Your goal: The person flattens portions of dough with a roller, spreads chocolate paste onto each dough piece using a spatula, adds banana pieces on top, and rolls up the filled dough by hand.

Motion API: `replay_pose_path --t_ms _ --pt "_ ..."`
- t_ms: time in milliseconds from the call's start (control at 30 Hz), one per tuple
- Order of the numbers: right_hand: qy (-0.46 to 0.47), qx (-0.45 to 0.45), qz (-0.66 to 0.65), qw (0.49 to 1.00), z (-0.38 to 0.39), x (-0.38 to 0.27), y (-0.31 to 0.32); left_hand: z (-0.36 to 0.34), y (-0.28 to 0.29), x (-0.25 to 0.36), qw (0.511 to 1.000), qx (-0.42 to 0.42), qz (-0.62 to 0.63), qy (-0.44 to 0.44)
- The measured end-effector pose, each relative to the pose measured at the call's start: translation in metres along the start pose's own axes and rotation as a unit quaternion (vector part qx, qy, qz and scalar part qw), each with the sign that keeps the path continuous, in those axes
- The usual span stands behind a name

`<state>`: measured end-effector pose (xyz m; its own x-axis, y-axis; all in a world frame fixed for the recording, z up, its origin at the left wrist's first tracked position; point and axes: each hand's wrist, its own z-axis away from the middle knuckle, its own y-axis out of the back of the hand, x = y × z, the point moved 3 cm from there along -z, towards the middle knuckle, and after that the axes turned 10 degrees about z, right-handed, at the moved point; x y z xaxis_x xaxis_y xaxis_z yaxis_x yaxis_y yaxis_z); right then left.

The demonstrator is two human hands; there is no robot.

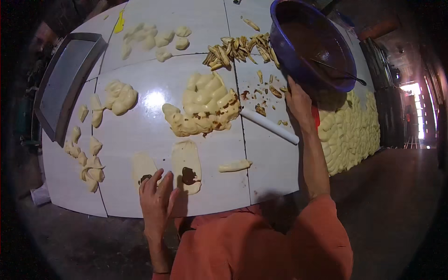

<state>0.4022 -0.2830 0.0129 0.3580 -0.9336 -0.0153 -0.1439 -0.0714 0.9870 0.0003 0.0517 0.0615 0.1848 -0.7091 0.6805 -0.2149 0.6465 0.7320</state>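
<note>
Flat strips: two of them out at the lower centre of the frame, the left strip (142, 162) and the right strip (186, 151), each rolled thin on the white table (140, 130) and carrying brown filling (189, 176) near its lower end.
Left hand: here it is over the left strip, fingers spread and grasping nothing I can see; contact with the filling is hidden.
Right hand: out at the purple basin (281, 44), upper right, fingers by its lower wall; whether it grips, I cannot tell.
Done so far: one rolled piece (234, 166) lies right of the strips, closed up by the look of it.
Half done: both strips have filling but lie unrolled, with no fruit slices on them.
Left to go: plenty, I judge! Dough lumps (205, 93) crowd the centre, more dough pieces (120, 98) sit left, fried fruit slices (235, 49) wait at the upper centre.
Rolling pin: the white rod (270, 125) lies free, right of centre.
</note>
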Motion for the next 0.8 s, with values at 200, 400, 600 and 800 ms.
replay_pose_path --t_ms 200,400,600,800 --pt "-0.042 0.017 -0.049 0.998 0.009 0.013 -0.003 0.014 0.007 -0.018 1.0 0.025 -0.004 0.0" --pt "-0.153 0.015 -0.364 0.919 0.019 0.019 0.0 0.021 0.021 -0.022 0.999 0.021 -0.011 0.025" --pt "0.01 -0.124 -0.366 0.922 0.086 -0.113 0.08 0.022 0.018 -0.03 1.0 0.001 0.013 -0.015" --pt "0.279 -0.195 -0.354 0.871 0.162 -0.244 0.079 0.026 0.004 -0.031 0.997 -0.016 0.019 -0.068"
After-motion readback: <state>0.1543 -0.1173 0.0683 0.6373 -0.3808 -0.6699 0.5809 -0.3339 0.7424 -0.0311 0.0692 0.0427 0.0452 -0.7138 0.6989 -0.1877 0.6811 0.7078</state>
